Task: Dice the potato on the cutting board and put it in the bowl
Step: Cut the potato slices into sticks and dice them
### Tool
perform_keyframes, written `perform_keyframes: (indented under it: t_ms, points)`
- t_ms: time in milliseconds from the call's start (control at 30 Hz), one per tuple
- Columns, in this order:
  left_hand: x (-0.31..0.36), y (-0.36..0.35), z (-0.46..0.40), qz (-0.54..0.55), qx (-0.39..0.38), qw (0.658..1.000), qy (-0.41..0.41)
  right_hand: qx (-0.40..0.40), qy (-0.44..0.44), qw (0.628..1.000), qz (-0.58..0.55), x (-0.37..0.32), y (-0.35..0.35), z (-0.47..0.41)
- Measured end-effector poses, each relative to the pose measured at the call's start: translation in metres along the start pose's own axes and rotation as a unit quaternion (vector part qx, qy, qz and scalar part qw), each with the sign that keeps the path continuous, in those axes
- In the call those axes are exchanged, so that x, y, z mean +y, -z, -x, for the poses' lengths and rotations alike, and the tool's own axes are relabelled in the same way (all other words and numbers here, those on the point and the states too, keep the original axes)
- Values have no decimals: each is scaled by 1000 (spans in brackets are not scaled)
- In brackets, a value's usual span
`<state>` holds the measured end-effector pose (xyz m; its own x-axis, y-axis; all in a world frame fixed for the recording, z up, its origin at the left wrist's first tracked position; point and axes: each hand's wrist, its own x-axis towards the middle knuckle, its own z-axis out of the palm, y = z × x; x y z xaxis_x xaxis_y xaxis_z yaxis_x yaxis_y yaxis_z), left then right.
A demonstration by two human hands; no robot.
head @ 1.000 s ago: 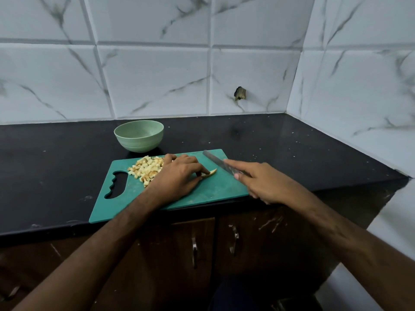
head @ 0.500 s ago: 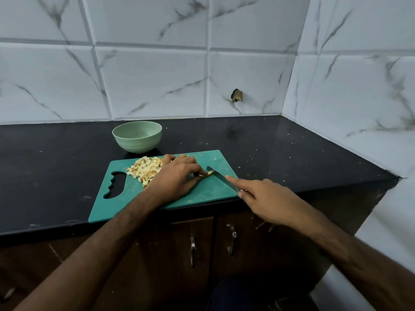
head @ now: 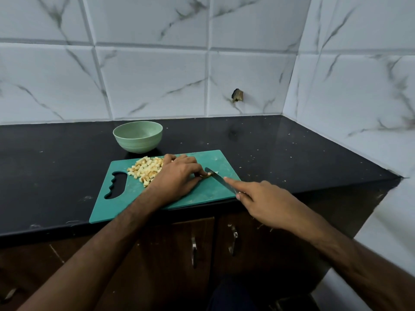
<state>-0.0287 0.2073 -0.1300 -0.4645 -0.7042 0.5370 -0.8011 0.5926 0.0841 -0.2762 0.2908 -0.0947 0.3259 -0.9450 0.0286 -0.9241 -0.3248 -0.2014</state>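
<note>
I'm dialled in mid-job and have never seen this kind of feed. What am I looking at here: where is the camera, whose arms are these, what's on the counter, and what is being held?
There is no machine here. A person is working with bare hands, and the single picture comes from a wide-angle camera worn on their head, looking forward and down. That is why both forearms reach in from the bottom edge.

On the black countertop lies a green cutting board, with a pale green bowl behind it; nothing shows inside the bowl from this angle. A pile of diced potato sits on the board.

The left hand holds down the last potato piece with curled fingers. The right hand grips a knife, forefinger stretched along the blade, whose tip meets that piece.
</note>
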Motion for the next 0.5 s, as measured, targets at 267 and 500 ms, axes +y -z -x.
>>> perform_keyframes:
  t_ms: [267,500]
  points:
    - [3,3,1,3,3,1000,-4,7,-7,1000,-6,2,30,7]
    - [4,3,1,-9,9,1000,-1,-2,1,1000,6,-10,8,6]
